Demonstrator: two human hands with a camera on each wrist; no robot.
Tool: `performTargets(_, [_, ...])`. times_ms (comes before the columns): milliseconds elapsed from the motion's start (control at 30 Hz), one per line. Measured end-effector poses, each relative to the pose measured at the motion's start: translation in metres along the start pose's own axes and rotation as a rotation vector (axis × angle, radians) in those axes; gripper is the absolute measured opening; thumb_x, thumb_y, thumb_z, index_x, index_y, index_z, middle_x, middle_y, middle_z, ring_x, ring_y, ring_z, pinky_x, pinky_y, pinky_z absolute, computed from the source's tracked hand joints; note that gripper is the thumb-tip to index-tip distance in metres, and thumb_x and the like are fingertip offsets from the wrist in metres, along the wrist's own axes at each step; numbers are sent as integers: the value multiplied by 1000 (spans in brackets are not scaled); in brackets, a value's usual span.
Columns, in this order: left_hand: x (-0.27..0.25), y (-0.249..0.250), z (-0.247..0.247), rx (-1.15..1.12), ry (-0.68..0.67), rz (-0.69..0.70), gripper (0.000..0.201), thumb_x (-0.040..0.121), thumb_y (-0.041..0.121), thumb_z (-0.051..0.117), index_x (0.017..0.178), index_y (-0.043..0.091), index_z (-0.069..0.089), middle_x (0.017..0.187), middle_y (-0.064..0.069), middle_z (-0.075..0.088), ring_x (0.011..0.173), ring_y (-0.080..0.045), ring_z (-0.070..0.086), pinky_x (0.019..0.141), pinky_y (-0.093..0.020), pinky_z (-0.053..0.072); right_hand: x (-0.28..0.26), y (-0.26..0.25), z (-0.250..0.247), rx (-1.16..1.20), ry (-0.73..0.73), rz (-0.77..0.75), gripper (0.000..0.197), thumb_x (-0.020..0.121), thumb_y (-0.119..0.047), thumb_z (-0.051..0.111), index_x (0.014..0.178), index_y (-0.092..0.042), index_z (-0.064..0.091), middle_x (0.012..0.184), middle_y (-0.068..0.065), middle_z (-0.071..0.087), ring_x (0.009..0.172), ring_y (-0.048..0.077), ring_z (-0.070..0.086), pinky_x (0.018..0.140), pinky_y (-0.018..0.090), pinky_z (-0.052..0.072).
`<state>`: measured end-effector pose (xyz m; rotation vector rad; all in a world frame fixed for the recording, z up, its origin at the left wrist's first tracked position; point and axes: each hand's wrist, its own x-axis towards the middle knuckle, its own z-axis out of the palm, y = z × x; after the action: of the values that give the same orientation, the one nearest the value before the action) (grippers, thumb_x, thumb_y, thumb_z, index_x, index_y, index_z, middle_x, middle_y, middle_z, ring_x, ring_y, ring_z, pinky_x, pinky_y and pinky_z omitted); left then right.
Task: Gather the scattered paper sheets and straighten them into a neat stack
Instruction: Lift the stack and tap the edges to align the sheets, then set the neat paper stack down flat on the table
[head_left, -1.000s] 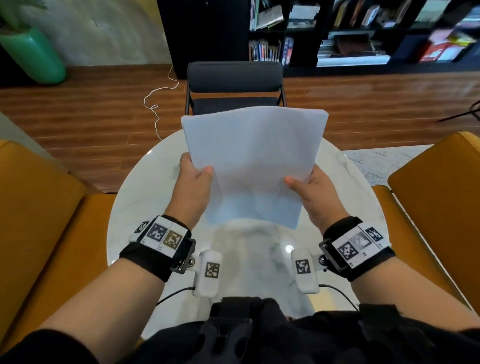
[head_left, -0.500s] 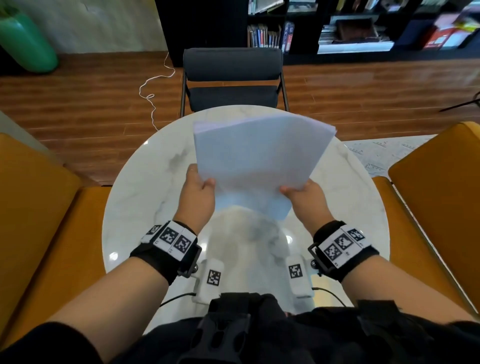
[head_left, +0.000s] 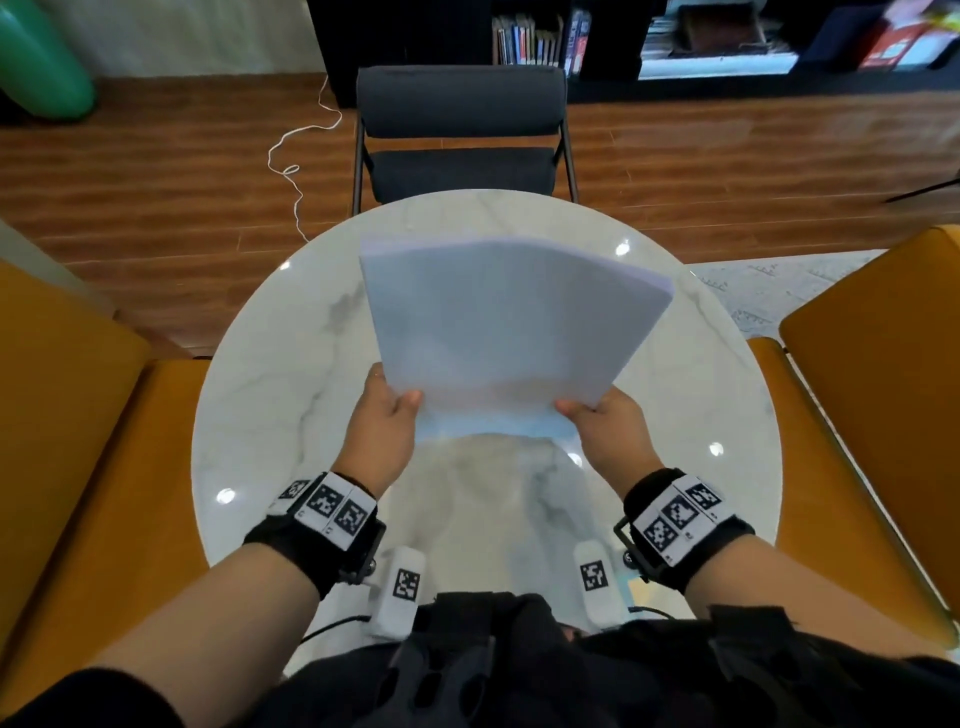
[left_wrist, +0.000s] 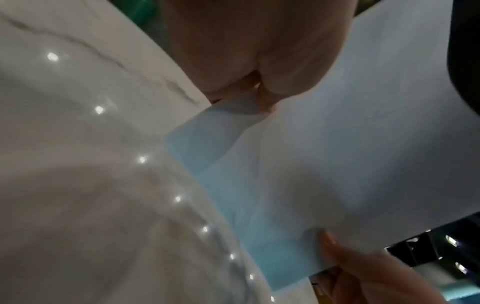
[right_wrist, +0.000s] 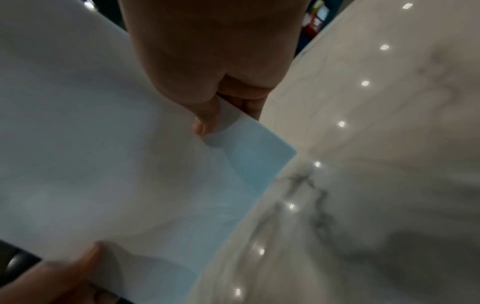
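Both hands hold the paper sheets (head_left: 498, 332) upright over the round marble tabletop (head_left: 270, 395), with the bottom edge of the sheets at or just above the surface; whether it touches cannot be told. The left hand (head_left: 382, 431) grips the lower left corner, thumb (left_wrist: 267, 100) on the near face and the other fingers behind. The right hand (head_left: 608, 431) grips the lower right corner the same way, its thumb (right_wrist: 205, 121) pressed on the front sheet. The top edges of the sheets lie close together, while at the bottom 1 pale blue sheet (right_wrist: 259, 160) sticks out below the white ones. The sheets lean slightly to the right. Each wrist wears a black band with square printed markers (head_left: 332, 512). A dark chair (head_left: 460, 130) stands beyond the tabletop, and an orange seat (head_left: 872, 364) sits on either side.
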<state>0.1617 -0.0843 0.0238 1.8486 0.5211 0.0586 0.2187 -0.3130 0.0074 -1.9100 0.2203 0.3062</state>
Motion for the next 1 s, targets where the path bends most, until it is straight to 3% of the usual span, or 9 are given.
performTargets(100, [4, -22, 2, 168, -92, -70, 39, 95, 6, 45, 134, 6, 41, 125, -5, 56, 119, -18, 51, 97, -21, 30, 0, 13, 6, -91, -22, 49, 24, 88, -10, 63, 111, -8, 68, 100, 0, 66, 100, 18, 62, 85, 22, 40])
performTargets(200, [8, -46, 6, 347, -149, -158, 30, 96, 10, 44, 123, -2, 44, 115, -22, 59, 109, -33, 56, 84, -27, 34, 5, 19, 10, -143, -34, 71, 25, 89, -10, 61, 113, -8, 67, 102, 2, 66, 99, 17, 60, 84, 22, 40])
performTargets(367, [24, -41, 14, 407, -168, -230, 21, 95, 13, 40, 112, 1, 39, 88, -10, 49, 83, -28, 48, 73, -34, 37, 30, 5, 6, -278, -101, 92, 33, 91, -13, 57, 123, -4, 59, 112, 6, 63, 101, 25, 58, 87, 31, 44])
performTargets(500, [28, -37, 29, 473, -231, -397, 37, 91, 6, 41, 127, 0, 36, 109, -17, 58, 89, -28, 53, 78, -32, 43, 49, 7, 6, -540, -287, 276, 48, 92, -20, 58, 133, 3, 48, 134, 15, 56, 122, 34, 54, 103, 39, 45])
performTargets(567, [23, -36, 37, 442, -228, -424, 55, 88, 6, 41, 141, 9, 24, 104, -11, 60, 88, -28, 58, 80, -35, 50, 55, 9, 8, -611, -295, 337, 52, 91, -21, 59, 136, 1, 43, 135, 19, 54, 123, 35, 54, 99, 39, 45])
performTargets(700, [12, -31, 47, 545, -309, -403, 89, 85, 7, 39, 151, 34, -13, 81, -1, 55, 67, -20, 55, 62, -30, 46, 58, 13, 12, -528, -169, 277, 68, 89, -9, 56, 147, -10, 22, 130, 19, 56, 115, 35, 57, 92, 38, 45])
performTargets(800, [11, -30, 47, 624, -372, -422, 89, 83, 12, 39, 151, 38, -13, 80, -5, 56, 66, -19, 55, 59, -29, 45, 59, 15, 11, -508, -208, 250, 81, 90, -4, 51, 155, -26, 8, 128, 15, 58, 100, 29, 57, 83, 30, 42])
performTargets(900, [14, -32, 46, 699, -396, -422, 88, 85, 16, 39, 150, 38, -15, 80, -4, 55, 66, -18, 54, 64, -31, 47, 63, 17, 11, -564, -248, 233, 74, 90, -5, 45, 153, -32, 16, 134, 15, 54, 107, 31, 57, 82, 28, 40])
performTargets(1000, [18, -31, 46, 767, -436, -396, 85, 88, 14, 38, 151, 33, -17, 78, -5, 55, 66, -17, 54, 61, -29, 45, 66, 14, 11, -649, -281, 218, 72, 90, -6, 41, 153, -31, 17, 130, 16, 55, 92, 27, 52, 78, 30, 41])
